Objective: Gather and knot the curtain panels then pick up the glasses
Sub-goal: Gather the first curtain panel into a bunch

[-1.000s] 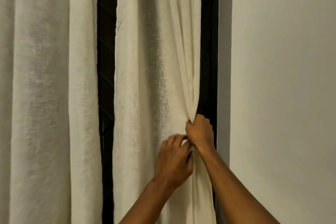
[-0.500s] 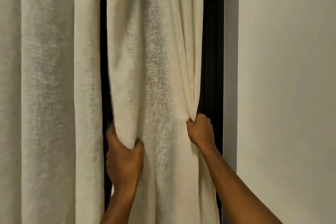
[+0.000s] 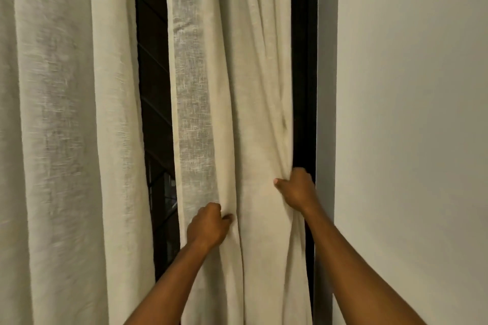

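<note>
Two cream linen curtain panels hang before a dark window. The right curtain panel [image 3: 237,87] hangs in the middle of the view. My left hand [image 3: 208,227] grips a fold of it near its left edge, low down. My right hand [image 3: 297,190] grips the bunched right edge of the same panel, slightly higher, beside the dark window frame. The cloth between my hands hangs in loose vertical folds. The left curtain panel [image 3: 66,140] hangs untouched on the left. No glasses are in view.
A dark window with slanted bars [image 3: 155,113] shows in the gap between the panels. A plain pale wall [image 3: 412,126] fills the right side, close to my right forearm. The dark window frame [image 3: 303,74] runs down beside the wall's edge.
My left hand left the right hand, reached to the panel's left edge, then drew that edge rightward into a fold. The gap between the panels has widened. My right hand kept its grip.
</note>
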A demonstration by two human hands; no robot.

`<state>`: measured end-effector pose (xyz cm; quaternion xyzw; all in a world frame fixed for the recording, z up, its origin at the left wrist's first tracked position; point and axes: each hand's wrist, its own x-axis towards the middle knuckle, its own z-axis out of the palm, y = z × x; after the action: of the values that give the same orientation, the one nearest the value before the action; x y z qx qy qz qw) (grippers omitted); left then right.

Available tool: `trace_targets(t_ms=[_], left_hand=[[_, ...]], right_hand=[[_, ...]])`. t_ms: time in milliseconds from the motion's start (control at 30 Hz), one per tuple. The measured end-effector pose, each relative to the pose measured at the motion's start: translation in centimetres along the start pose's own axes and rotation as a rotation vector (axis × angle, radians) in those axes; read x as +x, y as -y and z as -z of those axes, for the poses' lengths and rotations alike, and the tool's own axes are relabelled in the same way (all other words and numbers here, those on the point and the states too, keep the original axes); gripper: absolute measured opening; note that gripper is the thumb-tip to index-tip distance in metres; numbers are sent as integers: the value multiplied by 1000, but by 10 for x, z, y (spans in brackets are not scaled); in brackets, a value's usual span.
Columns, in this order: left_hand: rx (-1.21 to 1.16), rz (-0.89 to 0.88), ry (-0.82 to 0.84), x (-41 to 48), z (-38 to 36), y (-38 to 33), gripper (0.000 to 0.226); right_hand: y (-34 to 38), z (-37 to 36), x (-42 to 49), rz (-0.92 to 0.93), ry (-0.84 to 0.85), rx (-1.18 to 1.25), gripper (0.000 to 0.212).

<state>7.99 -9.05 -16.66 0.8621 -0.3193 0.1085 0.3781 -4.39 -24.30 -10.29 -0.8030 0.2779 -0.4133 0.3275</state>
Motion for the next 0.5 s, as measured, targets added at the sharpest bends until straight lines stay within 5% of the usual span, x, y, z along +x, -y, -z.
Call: trace_targets(t_ms=[133, 233, 500], left_hand=[[42, -23, -197, -4, 3, -2, 16], [50, -137, -211, -17, -14, -26, 27], [-125, -290, -100, -60, -94, -76, 91]], right_hand=[[-17, 43, 6, -208, -399, -97, 34], [-18, 63, 1, -260, -567, -95, 26], [-8, 32, -19, -165, -469, -90, 26]])
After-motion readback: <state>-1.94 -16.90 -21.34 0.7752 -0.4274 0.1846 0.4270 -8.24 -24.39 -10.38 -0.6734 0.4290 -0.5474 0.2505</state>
